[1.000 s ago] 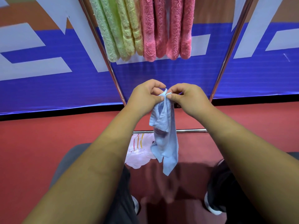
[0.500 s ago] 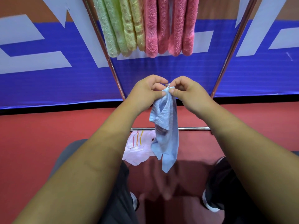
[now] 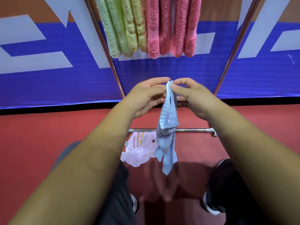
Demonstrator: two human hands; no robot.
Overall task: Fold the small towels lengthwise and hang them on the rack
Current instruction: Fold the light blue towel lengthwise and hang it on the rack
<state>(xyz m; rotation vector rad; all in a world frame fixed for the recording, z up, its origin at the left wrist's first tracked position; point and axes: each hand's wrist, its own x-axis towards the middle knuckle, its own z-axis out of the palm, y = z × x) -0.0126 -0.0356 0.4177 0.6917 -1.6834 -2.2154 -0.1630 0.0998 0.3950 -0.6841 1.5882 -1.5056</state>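
Head view: the blue towel [image 3: 168, 127] is held in the air in front of the rack [image 3: 191, 130], low between its two slanted uprights and well below the top bar. It is pinched at its top edge by the left hand [image 3: 146, 96] and the right hand [image 3: 191, 96], each clamped on the cloth between thumb and fingertips, the two pinches almost touching.

Compared with a second ago, the knuckles are no longer rolled over the cloth. The fingers have been stretched forward, so the top edge is now seen standing up between the fingertips. The two upper corners appear to have been brought together, and the towel hangs as a narrower, longer strip with two layers side by side. Its lower end is uneven, with loose corners dangling above the red floor [image 3: 48, 135].

By this the lengthwise fold is judged to be started but not squared. The layers would probably need to be smoothed down before the towel is lifted over the bar.

Green and yellow towels [image 3: 123, 30] and pink towels [image 3: 170, 26] are already hung above. A pale striped towel [image 3: 139, 150] lies crumpled on the floor by the lower bar, so at least one more piece is left.
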